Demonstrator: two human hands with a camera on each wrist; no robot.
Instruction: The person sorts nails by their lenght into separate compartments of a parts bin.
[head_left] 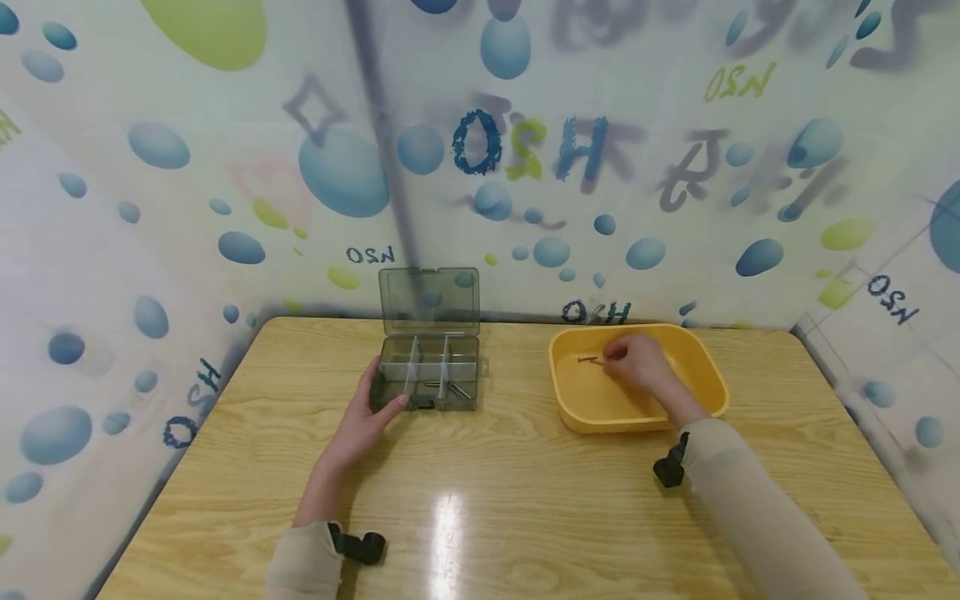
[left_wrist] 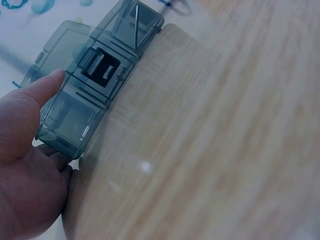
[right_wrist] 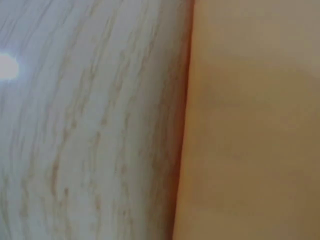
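A grey translucent compartment box stands on the table with its lid raised. My left hand holds its front left corner, thumb on the front wall and fingers along the left side; the left wrist view shows this hand close up, beside the black latch. Several thin metal screws lie in the front compartments. Inside the yellow tray, my right hand pinches a small screw at its fingertips. Another screw lies just left of it. The right wrist view shows no hand.
Both containers stand on a wooden table, the box left of the tray. Behind them rises a patterned wall at the table's back edge. The right forearm crosses the tray's front right rim.
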